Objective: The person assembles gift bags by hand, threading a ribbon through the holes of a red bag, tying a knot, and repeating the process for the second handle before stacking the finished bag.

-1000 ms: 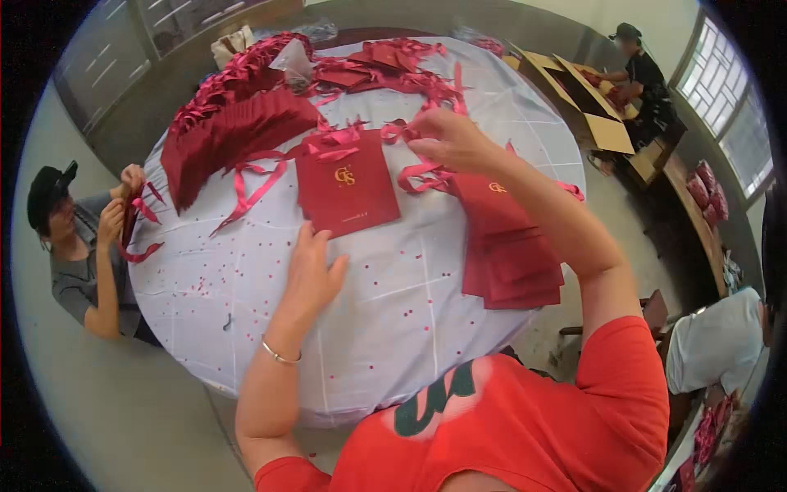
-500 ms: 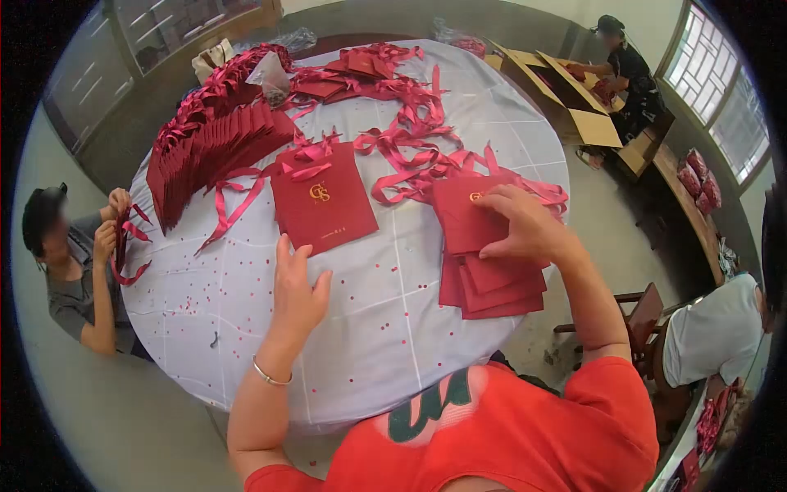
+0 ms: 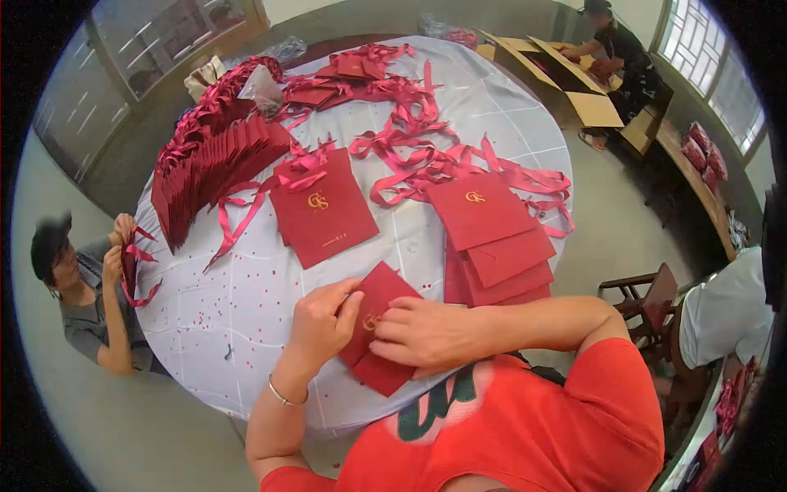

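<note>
Near the front edge of the table I have a flat dark red paper bag (image 3: 395,287) with a gold logo, lying at a slant. My left hand (image 3: 326,321) pinches its left edge, thumb on top. Across its front lies my right hand (image 3: 428,331), fingers curled over the bag and the thumb hidden. Just beyond, to the right, is a stack of similar red bags (image 3: 484,209). Further left, more flat bags (image 3: 324,209) bear the same gold logo, with pink ribbons (image 3: 302,164) at their top.
A long row of red bags (image 3: 213,160) stands at the back left of the round white-clothed table (image 3: 246,353). Pink ribbons (image 3: 410,156) trail across the middle. A person (image 3: 86,287) at left handles a ribboned bag; another (image 3: 619,61) works at a cardboard box (image 3: 594,109). Chair (image 3: 652,299) at right.
My right hand has left the right stack and come to the front middle. My left hand has moved down and right. A red bag is now between both hands.
</note>
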`<state>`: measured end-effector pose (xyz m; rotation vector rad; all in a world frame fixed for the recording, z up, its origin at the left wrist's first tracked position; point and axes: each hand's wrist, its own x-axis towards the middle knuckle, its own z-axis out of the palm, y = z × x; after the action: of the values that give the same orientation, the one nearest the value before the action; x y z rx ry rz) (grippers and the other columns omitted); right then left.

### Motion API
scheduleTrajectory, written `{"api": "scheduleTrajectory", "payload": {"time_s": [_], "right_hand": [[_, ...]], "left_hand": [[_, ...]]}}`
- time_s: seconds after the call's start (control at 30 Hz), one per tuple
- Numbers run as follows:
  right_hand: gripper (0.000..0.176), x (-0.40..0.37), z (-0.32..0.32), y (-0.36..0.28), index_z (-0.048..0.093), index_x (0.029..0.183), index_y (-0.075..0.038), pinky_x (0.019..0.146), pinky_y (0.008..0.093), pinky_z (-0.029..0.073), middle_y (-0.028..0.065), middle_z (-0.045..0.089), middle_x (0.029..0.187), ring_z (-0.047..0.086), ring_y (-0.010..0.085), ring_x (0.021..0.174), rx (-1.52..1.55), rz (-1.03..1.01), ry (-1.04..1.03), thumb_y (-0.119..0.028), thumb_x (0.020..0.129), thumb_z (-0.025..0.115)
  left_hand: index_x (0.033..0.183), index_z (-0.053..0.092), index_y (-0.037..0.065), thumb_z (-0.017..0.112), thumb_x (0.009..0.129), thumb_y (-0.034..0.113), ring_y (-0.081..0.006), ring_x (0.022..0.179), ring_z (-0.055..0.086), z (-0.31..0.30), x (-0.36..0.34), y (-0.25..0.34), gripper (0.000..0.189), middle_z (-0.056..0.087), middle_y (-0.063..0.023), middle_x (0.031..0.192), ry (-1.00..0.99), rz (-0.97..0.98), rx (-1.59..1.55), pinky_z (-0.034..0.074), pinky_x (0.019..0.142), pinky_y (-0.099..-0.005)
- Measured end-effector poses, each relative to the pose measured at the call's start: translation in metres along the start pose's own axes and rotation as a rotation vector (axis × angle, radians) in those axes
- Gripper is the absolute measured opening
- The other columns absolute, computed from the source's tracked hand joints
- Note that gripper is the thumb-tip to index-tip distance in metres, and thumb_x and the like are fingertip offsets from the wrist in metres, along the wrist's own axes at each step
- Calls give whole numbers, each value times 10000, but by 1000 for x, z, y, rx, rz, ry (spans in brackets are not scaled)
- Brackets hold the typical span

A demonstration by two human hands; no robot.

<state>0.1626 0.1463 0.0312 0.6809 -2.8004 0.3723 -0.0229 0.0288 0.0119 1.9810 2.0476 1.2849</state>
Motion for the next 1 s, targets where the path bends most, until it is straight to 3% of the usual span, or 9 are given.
{"api": "scheduleTrajectory", "payload": {"time_s": [0.23, 0.47, 0.5, 0.57, 0.67, 0.7, 0.87, 0.93, 1.0], "right_hand": [[723, 8, 17, -7, 534, 1141, 19, 904, 437, 415, 129, 529, 979, 529, 286, 939, 35, -3, 48, -343, 572, 795], [635, -4, -12, 11, 554, 1180, -16, 942, 444, 421, 170, 547, 1140, 524, 337, 1080, 418, 4, 80, -330, 682, 793], [573, -9, -30, 22, 572, 1173, -35, 934, 441, 449, 169, 554, 1184, 533, 352, 1107, 386, 152, 32, -298, 709, 783], [421, -31, -41, 64, 608, 1128, -39, 851, 417, 500, 156, 604, 1140, 598, 323, 1020, 184, 405, 358, -212, 768, 743], [202, -70, -70, 150, 696, 913, -29, 753, 408, 513, 173, 656, 886, 643, 337, 844, 49, 918, 587, -199, 809, 664], [212, -98, -67, 188, 703, 889, -22, 753, 442, 508, 183, 666, 886, 645, 351, 840, -192, 962, 577, -205, 819, 623], [312, -147, -71, 268, 706, 920, -13, 788, 476, 513, 236, 668, 980, 654, 390, 921, -209, 1551, 328, -292, 808, 621], [361, -144, -64, 279, 705, 910, 7, 785, 481, 522, 261, 663, 980, 661, 391, 932, -232, 1621, 291, -317, 757, 666], [386, -147, -53, 285, 697, 783, 46, 740, 460, 532, 279, 658, 797, 678, 397, 790, -398, 1509, 393, -337, 748, 664]], "left_hand": [[883, 669, 13, 679, 795, 19, -289, 681, 652, 3, -1, 6, 89, 675, -136, 781, 110, -9, 59, 512, 600, -356], [838, 645, 1, 723, 792, 73, -177, 578, 625, 9, -5, 10, 116, 658, -114, 698, -26, -365, -103, 485, 532, -302], [832, 640, -4, 727, 793, 80, -150, 560, 618, 11, -5, 9, 127, 654, -105, 673, -66, -416, -150, 480, 522, -291], [833, 639, -11, 717, 803, 78, -125, 549, 611, 11, -4, 14, 121, 651, -98, 640, -73, -432, -174, 472, 516, -271], [826, 642, -8, 713, 812, 84, -111, 550, 608, 7, -3, 19, 117, 663, -99, 648, -114, -450, -214, 472, 512, -266], [825, 639, -8, 709, 820, 87, -89, 550, 588, 6, -4, 19, 119, 660, -77, 641, -118, -476, -252, 461, 507, -255], [859, 629, -7, 692, 849, 96, -25, 584, 520, -4, 0, 13, 122, 634, 6, 645, -247, -628, -420, 422, 520, -211], [901, 620, -3, 677, 865, 107, -5, 623, 485, -8, 2, 10, 128, 607, 41, 669, -349, -718, -613, 400, 547, -191], [914, 620, 1, 672, 868, 108, -4, 628, 480, -6, -1, -3, 128, 602, 46, 675, -370, -725, -658, 399, 552, -193]]}}
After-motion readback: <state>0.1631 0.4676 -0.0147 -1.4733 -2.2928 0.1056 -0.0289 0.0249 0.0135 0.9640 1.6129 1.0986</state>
